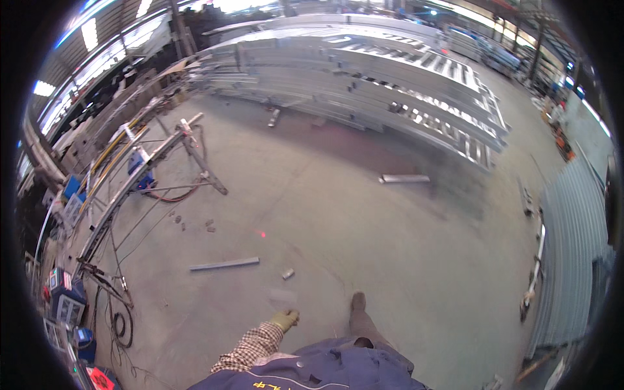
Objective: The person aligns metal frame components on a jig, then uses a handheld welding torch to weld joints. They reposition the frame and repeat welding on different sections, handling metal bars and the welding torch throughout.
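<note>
My left hand (285, 319), in a yellowish work glove with a checked sleeve behind it, swings low over the concrete floor and holds nothing I can make out; its fingers look loosely curled. My right hand is out of view. My shoe (357, 301) steps forward just right of the left hand. A short grey metal bar (224, 264) and a small metal offcut (288, 274) lie on the floor ahead of the hand, apart from it.
A long metal stand (140, 175) with cables runs along the left. Big stacks of galvanised steel frames (403, 84) fill the back. Another short bar (404, 178) lies mid-floor. Corrugated grey panels (572, 260) stand at the right. A red laser dot (262, 234) marks the floor.
</note>
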`<state>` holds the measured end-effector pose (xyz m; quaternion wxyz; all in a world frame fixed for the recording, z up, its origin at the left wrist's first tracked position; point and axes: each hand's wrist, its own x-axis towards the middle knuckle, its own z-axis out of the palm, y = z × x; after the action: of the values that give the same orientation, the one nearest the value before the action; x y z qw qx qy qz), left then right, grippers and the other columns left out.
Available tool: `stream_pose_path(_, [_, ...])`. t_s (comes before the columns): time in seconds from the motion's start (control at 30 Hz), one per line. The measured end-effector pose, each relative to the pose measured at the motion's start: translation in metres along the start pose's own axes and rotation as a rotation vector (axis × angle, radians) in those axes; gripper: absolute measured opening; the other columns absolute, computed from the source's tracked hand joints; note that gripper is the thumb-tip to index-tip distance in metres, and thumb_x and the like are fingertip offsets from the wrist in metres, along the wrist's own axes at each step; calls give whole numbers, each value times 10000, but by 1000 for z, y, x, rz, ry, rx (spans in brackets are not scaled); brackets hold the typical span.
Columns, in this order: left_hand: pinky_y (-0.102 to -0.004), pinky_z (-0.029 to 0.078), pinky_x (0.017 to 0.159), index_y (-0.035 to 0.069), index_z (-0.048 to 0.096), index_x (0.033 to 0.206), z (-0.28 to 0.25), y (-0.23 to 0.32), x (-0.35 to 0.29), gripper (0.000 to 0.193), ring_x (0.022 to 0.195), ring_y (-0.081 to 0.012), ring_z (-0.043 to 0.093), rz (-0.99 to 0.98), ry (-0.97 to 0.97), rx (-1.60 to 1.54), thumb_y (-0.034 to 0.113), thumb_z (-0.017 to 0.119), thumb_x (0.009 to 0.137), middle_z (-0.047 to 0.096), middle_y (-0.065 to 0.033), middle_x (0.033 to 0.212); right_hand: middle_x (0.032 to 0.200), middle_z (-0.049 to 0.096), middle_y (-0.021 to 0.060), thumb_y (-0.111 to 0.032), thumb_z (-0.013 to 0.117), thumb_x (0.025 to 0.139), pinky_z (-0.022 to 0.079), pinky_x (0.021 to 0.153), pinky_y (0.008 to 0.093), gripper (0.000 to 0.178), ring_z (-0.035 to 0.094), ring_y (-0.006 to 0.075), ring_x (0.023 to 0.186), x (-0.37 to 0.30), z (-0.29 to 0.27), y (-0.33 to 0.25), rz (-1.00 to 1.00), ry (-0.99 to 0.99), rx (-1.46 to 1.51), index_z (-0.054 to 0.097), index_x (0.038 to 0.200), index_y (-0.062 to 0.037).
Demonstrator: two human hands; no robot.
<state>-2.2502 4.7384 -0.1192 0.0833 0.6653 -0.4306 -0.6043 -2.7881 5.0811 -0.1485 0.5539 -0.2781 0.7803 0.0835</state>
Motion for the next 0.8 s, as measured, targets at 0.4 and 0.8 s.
stream_pose_path(0.4, [-437,586,862,88,775,1276,-50,57,83,527,1014,-288,775,-407,76,35,489,584,992,806,-158,1188,923,759,140,-296,609,1037,522,565,379,336,719,254,699,175,-398,-410,-102,203,512,657,1264,-52])
stream_pose_path(0.8, [-427,592,944,4,720,1365,-274,210,333,520,1105,-287,768,-473,231,-14,371,626,1009,776,-213,1255,1085,774,210,-274,633,1025,598,743,490,389,767,354,939,281,-425,-788,-188,-105,379,624,1347,-57])
